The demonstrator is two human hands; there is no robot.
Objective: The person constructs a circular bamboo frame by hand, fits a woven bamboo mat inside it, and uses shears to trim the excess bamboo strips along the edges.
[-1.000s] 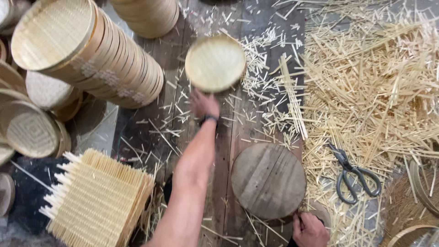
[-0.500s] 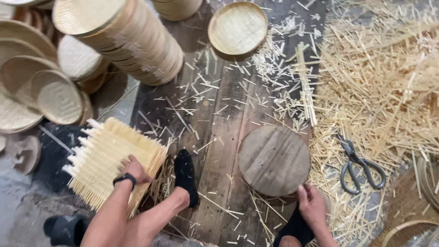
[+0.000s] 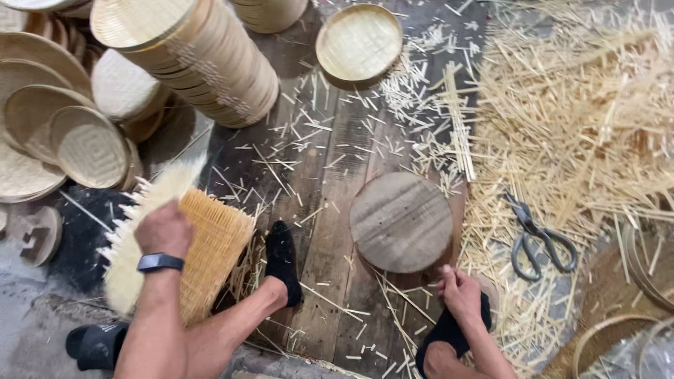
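Huge heap of bamboo slivers (image 3: pixel 583 126) over the right side, loose bits scattered across the plank floor (image 3: pixel 330 182). Leaning stack of round trays (image 3: pixel 203 63) top left, flat woven lids (image 3: pixel 63 140) piled beside it. Square woven mat (image 3: pixel 203 245), blurred at its pale edge, lifted off the pile at lower left, gripped from above by left hand (image 3: pixel 163 228), fingers curled over it, dark band on the wrist. Round wood block (image 3: pixel 400 221) mid-floor, just right of a black-socked foot (image 3: pixel 282 263). Single shallow tray (image 3: pixel 358 43) lying alone up top. Scissors (image 3: pixel 537 242) on the slivers, right of the block. Right hand (image 3: pixel 460 291) loosely curled, empty, resting by the other foot under the block's edge.
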